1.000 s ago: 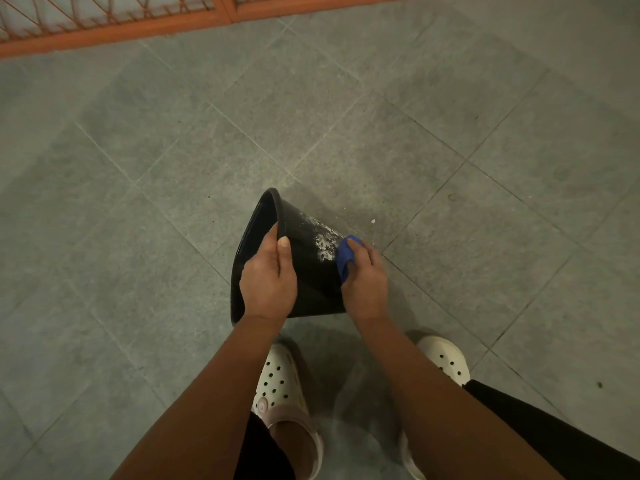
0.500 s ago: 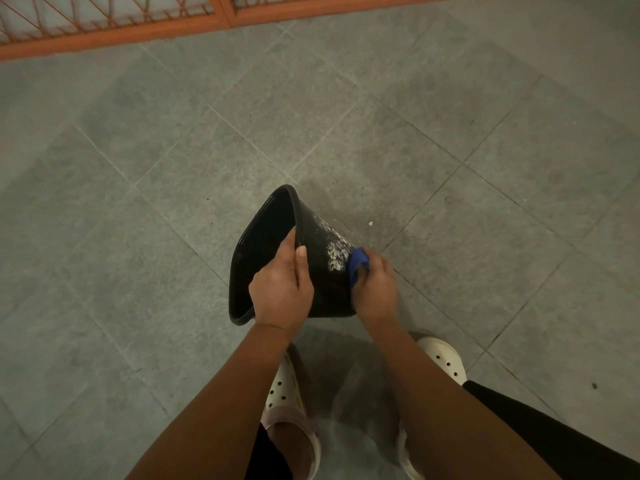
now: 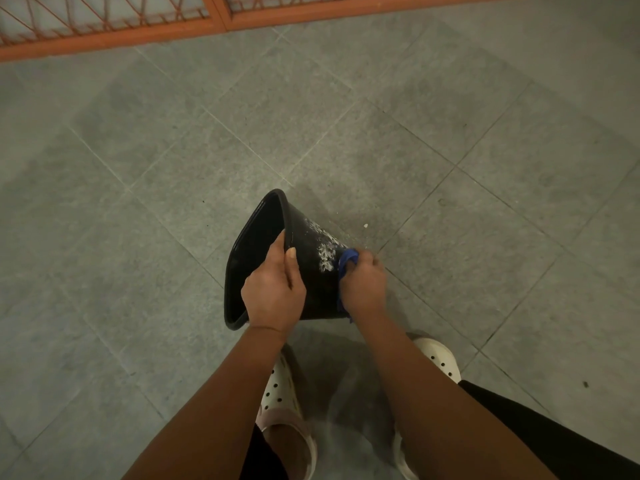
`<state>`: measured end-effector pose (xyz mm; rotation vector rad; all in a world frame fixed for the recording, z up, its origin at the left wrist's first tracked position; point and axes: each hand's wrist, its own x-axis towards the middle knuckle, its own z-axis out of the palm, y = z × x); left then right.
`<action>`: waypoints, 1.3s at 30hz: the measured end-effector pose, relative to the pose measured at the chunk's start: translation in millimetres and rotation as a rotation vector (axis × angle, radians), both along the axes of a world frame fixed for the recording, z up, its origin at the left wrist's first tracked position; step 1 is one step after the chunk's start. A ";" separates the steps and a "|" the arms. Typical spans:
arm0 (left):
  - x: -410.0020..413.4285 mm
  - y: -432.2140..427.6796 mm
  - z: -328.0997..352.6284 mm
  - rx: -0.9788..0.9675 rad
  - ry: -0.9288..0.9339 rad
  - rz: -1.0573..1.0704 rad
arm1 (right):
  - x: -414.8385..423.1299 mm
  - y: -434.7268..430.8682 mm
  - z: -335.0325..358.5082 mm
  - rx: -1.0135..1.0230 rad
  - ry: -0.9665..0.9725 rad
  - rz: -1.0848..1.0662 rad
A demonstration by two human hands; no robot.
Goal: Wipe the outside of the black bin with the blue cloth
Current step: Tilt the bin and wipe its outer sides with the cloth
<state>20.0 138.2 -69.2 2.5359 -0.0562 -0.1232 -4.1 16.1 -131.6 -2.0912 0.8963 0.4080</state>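
**On a grey tiled floor, a bin gets its wipe-down**

Grey floor tiles (image 3: 173, 161) run up to an orange grille (image 3: 104, 32). In front of it we find the black bin (image 3: 311, 271) tipped on its side, mouth to the left, just above a pair of white perforated clogs (image 3: 277, 393). Whether its narrow end touches the floor we cannot tell. The left hand (image 3: 273, 292) grips the rim, thumb laid on the outer wall. The right hand (image 3: 363, 285) is closed round the bunched blue cloth (image 3: 346, 259) and presses it to the wall near the base, just beside a patch of white speckled residue (image 3: 323, 251).

We judge the bin to be light, thin plastic: one hand seems enough to carry it. The rolled rim looks like its stiffest part and the soundest place to hold, while the smooth wall may flex under a hard scrub and slip in a damp palm. The cloth is soft and wads easily, so it should follow the curve.
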 end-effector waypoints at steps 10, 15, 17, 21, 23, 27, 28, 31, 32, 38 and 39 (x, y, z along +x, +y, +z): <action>3.3 6.7 -3.4 -0.037 -0.024 0.025 | -3.1 8.4 -3.3 0.042 -0.306 0.037; 3.1 6.3 -3.6 -0.051 -0.032 0.033 | -19.9 5.0 -9.0 0.204 -0.263 -0.125; 3.9 9.6 -4.2 -0.086 -0.026 0.064 | -26.1 5.5 -7.2 0.351 -0.386 -0.215; 2.4 4.2 -1.7 -0.122 0.005 0.020 | -34.5 8.2 -13.6 0.316 -0.397 -0.267; 5.3 1.8 -1.4 -0.147 0.032 0.003 | -37.9 10.6 -16.9 0.244 -0.439 -0.248; 11.2 5.8 -5.9 -0.238 0.107 0.022 | -36.3 26.5 -10.2 0.219 -0.491 -0.199; 10.4 6.4 -6.5 -0.253 0.112 0.029 | -34.7 29.1 -11.4 0.199 -0.497 -0.182; 7.1 4.0 -6.5 -0.276 0.106 0.051 | -25.5 23.0 -11.8 0.178 -0.465 -0.117; 7.5 3.5 -7.0 -0.273 0.104 0.064 | -22.4 19.3 -11.6 0.165 -0.451 -0.082; 10.6 6.2 -7.1 -0.218 0.080 0.073 | -22.2 22.8 -12.8 0.092 -0.339 -0.102; 10.3 5.8 -7.0 -0.190 0.071 0.058 | -23.6 26.7 -12.1 0.089 -0.339 -0.134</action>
